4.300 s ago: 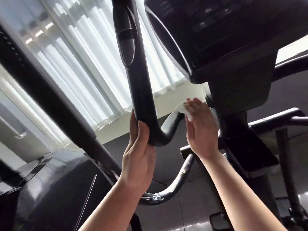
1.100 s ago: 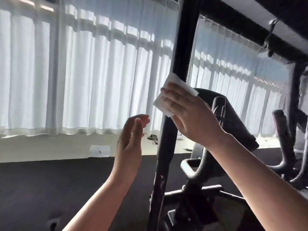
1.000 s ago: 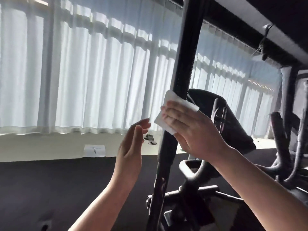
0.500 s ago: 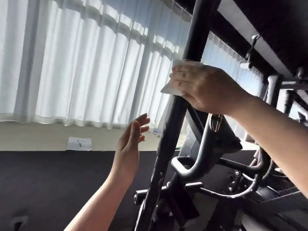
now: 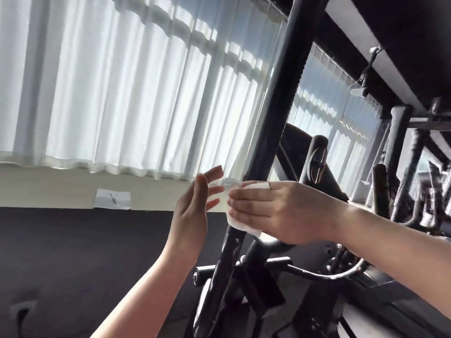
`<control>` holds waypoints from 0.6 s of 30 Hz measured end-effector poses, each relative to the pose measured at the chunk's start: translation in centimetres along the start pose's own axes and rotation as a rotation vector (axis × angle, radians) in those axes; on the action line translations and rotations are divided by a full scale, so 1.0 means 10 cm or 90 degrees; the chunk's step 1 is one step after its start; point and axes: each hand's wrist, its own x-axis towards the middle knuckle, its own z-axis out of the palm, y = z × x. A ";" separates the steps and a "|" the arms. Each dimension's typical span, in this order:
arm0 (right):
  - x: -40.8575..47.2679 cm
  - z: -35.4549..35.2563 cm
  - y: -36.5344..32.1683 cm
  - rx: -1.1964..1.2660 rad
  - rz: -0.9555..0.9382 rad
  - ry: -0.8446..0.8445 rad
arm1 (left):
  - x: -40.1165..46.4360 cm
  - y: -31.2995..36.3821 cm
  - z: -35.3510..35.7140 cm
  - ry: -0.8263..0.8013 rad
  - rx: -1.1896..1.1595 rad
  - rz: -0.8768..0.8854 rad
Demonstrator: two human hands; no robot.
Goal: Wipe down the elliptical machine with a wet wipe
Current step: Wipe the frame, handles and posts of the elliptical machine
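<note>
Right hand [image 5: 280, 211] slid wet wipe [image 5: 240, 224] down pole [image 5: 275, 113], left hand [image 5: 192, 211] beside

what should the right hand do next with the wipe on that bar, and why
Probably slide the right hand further down the black bar: the wet wipe is wrapped round it mid-height, and the stretch below looks smudged. The left hand hovers open beside it.

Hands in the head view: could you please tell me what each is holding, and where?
Right hand holds the white wet wipe wrapped against the black upright bar; left hand holds nothing.
</note>
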 end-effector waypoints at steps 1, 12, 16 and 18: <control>-0.04 -0.02 0.05 -0.010 -0.019 0.001 | -0.02 -0.01 0.01 -0.004 -0.003 -0.007; 0.02 0.38 -0.27 0.145 0.398 0.309 | -0.12 0.01 0.00 -0.071 0.019 -0.085; -0.11 0.64 -0.83 0.193 0.338 0.246 | -0.15 0.02 -0.03 -0.074 0.030 -0.089; -0.19 0.64 -0.84 0.165 0.318 0.221 | -0.14 0.03 -0.03 -0.081 0.039 -0.095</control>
